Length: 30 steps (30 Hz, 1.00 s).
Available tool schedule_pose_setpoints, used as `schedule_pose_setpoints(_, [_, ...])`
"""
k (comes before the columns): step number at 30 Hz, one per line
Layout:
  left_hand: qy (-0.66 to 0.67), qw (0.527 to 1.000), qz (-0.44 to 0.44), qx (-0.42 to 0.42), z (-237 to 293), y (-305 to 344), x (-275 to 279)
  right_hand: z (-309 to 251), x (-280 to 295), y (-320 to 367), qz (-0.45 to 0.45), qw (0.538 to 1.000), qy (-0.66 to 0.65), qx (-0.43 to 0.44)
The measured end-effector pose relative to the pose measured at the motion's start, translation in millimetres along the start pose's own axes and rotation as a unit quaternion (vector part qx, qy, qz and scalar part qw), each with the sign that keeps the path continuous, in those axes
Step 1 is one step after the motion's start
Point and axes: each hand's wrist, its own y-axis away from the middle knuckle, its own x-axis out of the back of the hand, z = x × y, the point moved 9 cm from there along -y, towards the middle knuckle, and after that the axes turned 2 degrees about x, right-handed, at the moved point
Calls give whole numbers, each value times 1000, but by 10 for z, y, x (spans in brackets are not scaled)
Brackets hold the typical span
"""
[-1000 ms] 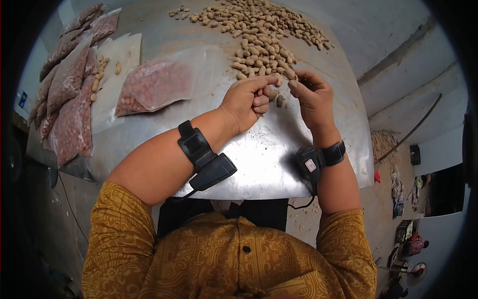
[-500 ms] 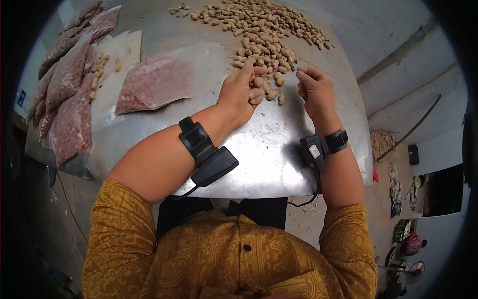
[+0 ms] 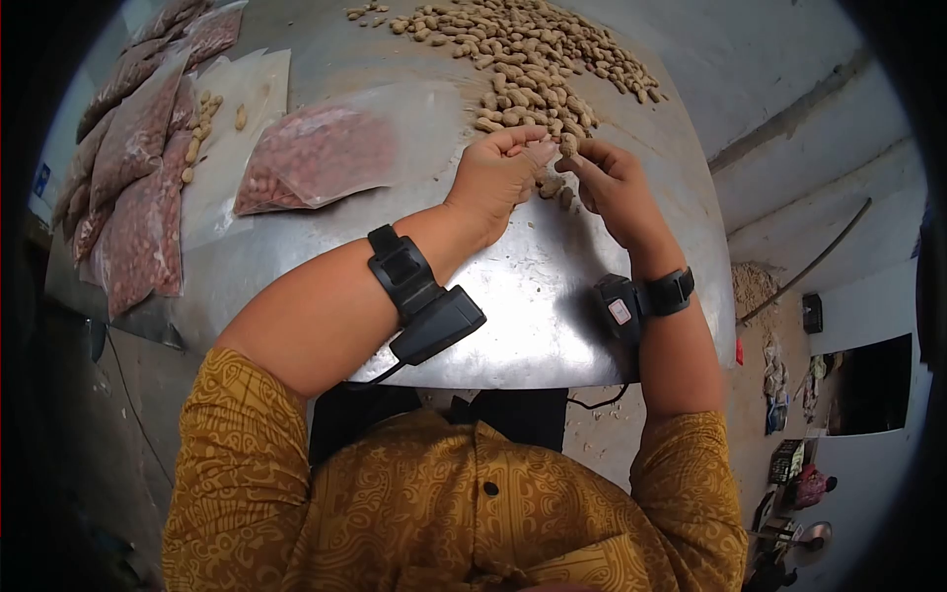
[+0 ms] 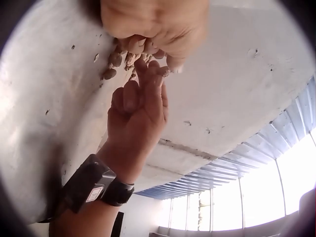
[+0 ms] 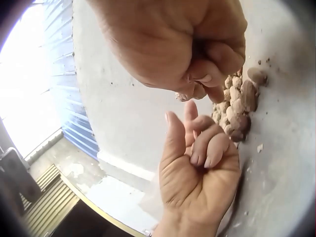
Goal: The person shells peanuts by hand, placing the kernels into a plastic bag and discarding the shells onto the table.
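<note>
In the head view, my right hand (image 3: 617, 192) pinches an unshelled peanut (image 3: 569, 145) between thumb and fingertips, close to the fingers of my left hand (image 3: 491, 180). The right wrist view shows that peanut (image 5: 181, 96) under the right hand (image 5: 173, 44). Below it the left hand (image 5: 200, 173) has its thumb raised and some fingers curled toward the palm; whether they hold anything is hidden. From the left wrist, the right hand (image 4: 136, 121) reaches up beneath the left hand (image 4: 158, 19). Loose peanuts (image 3: 549, 186) lie just below the fingertips.
A large pile of unshelled peanuts (image 3: 523, 44) spreads over the far side of the metal table (image 3: 513, 335). To the left lie a bag of reddish kernels (image 3: 321, 158), a flat clear bag with several peanuts (image 3: 202, 123) and a stack of filled bags (image 3: 133, 153).
Half a second ago the hands were farther apart; they have come together, and the right fingertips now pinch a clearly visible peanut. The left hand has turned its fingers toward the right.
</note>
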Motion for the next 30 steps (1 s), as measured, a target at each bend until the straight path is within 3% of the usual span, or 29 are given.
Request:
schedule_pose_setpoints(1, [-36, 999, -16, -17, 32, 24, -68, -110, -104, 106, -32, 999, -4, -3])
schedule_pose_setpoints(6, [-168, 977, -79, -102, 94, 34, -227, -142, -208, 236, -27, 997, -62, 45])
schedule_pose_setpoints(11, [-210, 970, -50, -114, 84, 32, -200, -24, -230, 219, -2, 989, -133, 64])
schedule_pose_setpoints(20, [-224, 966, -9, -133, 85, 43, -176, -44, -178, 264, 88, 992, -20, 84])
schedule_pose_setpoints(23, [-192, 973, -13, -129, 88, 62, -195, -58, -184, 280, 88, 992, -53, 71])
schedule_pose_setpoints(30, [-149, 984, -4, -100, 113, 118, -250, 45, -269, 266, 73, 942, -324, 40])
